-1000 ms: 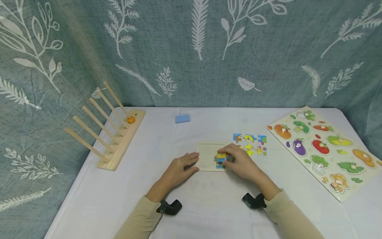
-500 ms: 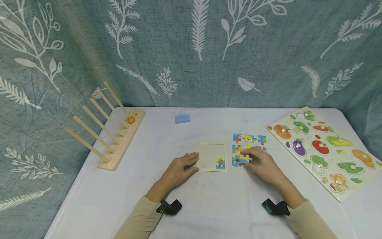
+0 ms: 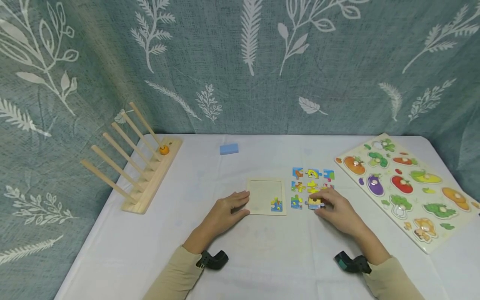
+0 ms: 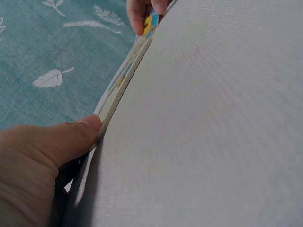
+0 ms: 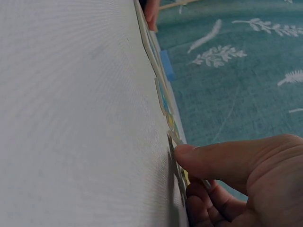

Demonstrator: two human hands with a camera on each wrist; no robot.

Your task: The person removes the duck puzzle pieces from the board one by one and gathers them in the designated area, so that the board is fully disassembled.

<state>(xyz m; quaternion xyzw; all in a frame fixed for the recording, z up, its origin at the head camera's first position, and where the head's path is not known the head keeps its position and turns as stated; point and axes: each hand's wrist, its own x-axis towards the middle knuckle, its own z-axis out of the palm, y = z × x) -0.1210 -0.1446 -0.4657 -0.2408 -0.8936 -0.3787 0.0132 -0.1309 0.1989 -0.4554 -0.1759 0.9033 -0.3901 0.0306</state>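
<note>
In the head view, a square wooden puzzle tray [image 3: 262,198] lies on the white table, with one blue, yellow and green jigsaw piece [image 3: 276,204] in its lower right corner. My left hand [image 3: 226,211] rests at the tray's left edge, fingers fairly straight; the left wrist view shows the thumb [image 4: 78,135] against the rim. To the right of the tray, my right hand [image 3: 337,210] pinches a yellow and blue jigsaw piece [image 3: 314,203] close over the table, beside another loose piece [image 3: 296,202] of the bottom row. Its fingers partly cover the pieces behind.
Several loose jigsaw pieces [image 3: 312,186] lie in rows right of the tray. A vegetable peg puzzle board [image 3: 406,191] sits farther right. At left stands a wooden rack of upright pegs [image 3: 153,179] with an orange bead [image 3: 164,150]. A blue block [image 3: 229,149] lies toward the back.
My right hand has moved right from over the tray to the bottom row of loose pieces, carrying the yellow and blue jigsaw piece with it. My left hand has stayed in place.
</note>
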